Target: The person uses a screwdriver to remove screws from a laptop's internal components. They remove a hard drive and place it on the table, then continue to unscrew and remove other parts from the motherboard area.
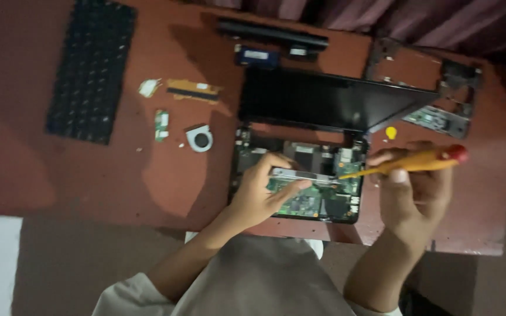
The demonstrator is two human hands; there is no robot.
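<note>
Laptop base (297, 193) lies opened at the near edge of the tabletop (147, 175), green board exposed; landmark for all below. Left hand (262, 190) over its near-left part, fingers pinching a silver metal bracket (300, 174) lying across the board; right hand (411, 187) just right of the base, closed around a yellow screwdriver (405, 162), red cap outward, tip touching the bracket's right end; bracket judged not yet freed. Already out, judging by their positions: small fan (199, 139) and green card (161, 124) left of the base; keyboard (92, 70) far left; screen panel (329, 102) just behind; battery (273, 33) farther back; frame piece (440, 93) back-right.
</note>
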